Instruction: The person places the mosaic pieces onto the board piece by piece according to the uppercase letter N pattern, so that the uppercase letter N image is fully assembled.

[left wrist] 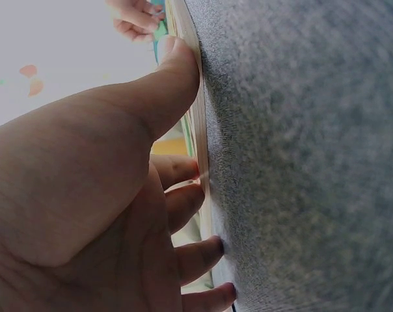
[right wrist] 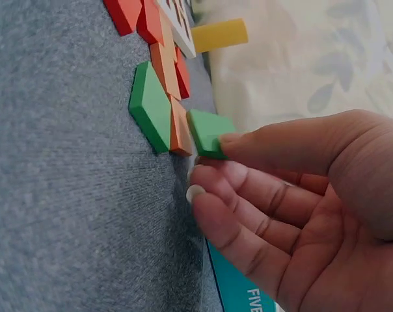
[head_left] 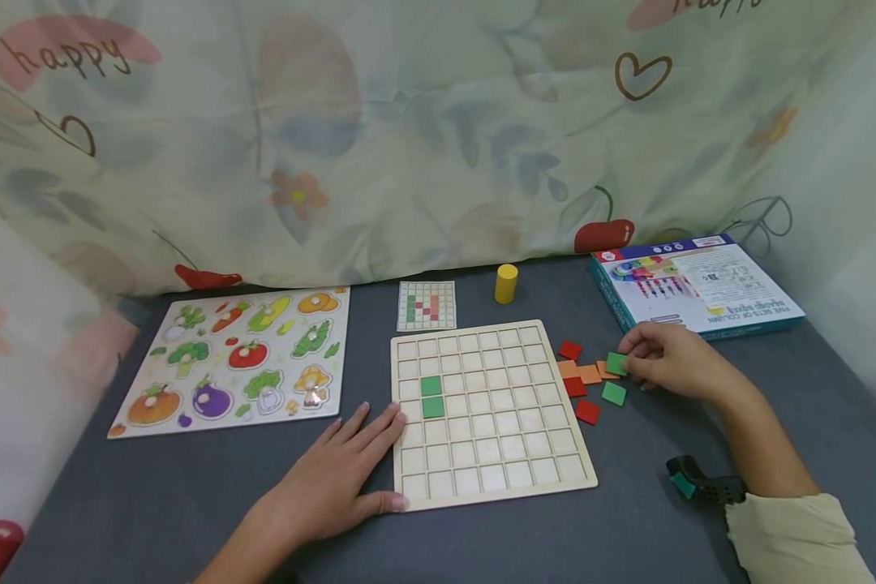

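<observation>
Grey cloth [head_left: 153, 503] is covering the table, and a printed curtain [head_left: 423, 162] is hanging across the top of the frame. Right of centre, a green tile [head_left: 614, 363] is sitting in the pinch of the right hand [head_left: 660, 355], while a second green tile [head_left: 614, 394], orange tiles [head_left: 590, 374] and red tiles [head_left: 587, 412] are lying near it. Picking out this piece seems to be the step in hand; the next move is probably calling for a carry leftward and a square placing on the gridded board [head_left: 491, 427], perhaps just below the two green squares [head_left: 432, 406] in its upper left part. At lower centre-left, the left hand [head_left: 346, 474] is resting with fingers spread, gripping nothing, its thumb touching the board's lower left corner. Farther out, a pattern card [head_left: 427, 306] is lying above the board, a yellow cylinder [head_left: 506, 284] is standing right of it, a box [head_left: 701, 284] is occupying the right, and a vegetable puzzle [head_left: 229, 365] is filling the left
</observation>
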`<state>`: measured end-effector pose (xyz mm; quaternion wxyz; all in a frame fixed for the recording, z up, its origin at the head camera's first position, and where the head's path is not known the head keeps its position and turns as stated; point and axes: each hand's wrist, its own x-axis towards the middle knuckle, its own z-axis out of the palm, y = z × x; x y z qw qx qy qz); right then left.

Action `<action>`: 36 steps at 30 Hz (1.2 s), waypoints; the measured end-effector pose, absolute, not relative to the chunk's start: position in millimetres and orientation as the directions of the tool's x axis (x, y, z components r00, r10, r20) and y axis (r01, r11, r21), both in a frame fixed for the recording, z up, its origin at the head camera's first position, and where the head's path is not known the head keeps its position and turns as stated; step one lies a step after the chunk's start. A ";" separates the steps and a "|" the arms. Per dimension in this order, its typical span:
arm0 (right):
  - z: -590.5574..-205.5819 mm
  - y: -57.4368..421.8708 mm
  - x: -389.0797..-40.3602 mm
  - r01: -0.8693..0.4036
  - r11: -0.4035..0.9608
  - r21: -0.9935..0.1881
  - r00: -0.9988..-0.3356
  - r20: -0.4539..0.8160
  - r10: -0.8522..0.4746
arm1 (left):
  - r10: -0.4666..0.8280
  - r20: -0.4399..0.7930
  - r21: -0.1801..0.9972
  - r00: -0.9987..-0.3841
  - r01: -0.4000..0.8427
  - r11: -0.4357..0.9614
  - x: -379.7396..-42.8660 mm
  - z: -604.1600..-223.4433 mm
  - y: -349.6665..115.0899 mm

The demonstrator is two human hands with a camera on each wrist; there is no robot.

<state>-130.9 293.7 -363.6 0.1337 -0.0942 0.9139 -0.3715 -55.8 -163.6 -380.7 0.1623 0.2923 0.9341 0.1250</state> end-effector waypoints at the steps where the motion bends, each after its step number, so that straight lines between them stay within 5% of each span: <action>1: -363.5 293.1 -131.0 -0.079 0.699 -0.711 -0.948 -0.163 -0.274 | 0.587 -0.231 0.328 -0.776 0.505 0.798 -55.9 -380.9 -163.7; 25: -363.6 236.2 -132.9 0.023 0.425 -0.905 -0.904 -0.200 -0.378 | 0.591 -0.225 0.336 -0.775 0.507 0.794 -55.3 -380.8 -163.9; 36: -363.9 204.1 -136.6 0.017 0.437 -0.899 -0.885 -0.217 -0.411 | 0.593 -0.223 0.342 -0.774 0.507 0.791 -55.4 -379.9 -163.4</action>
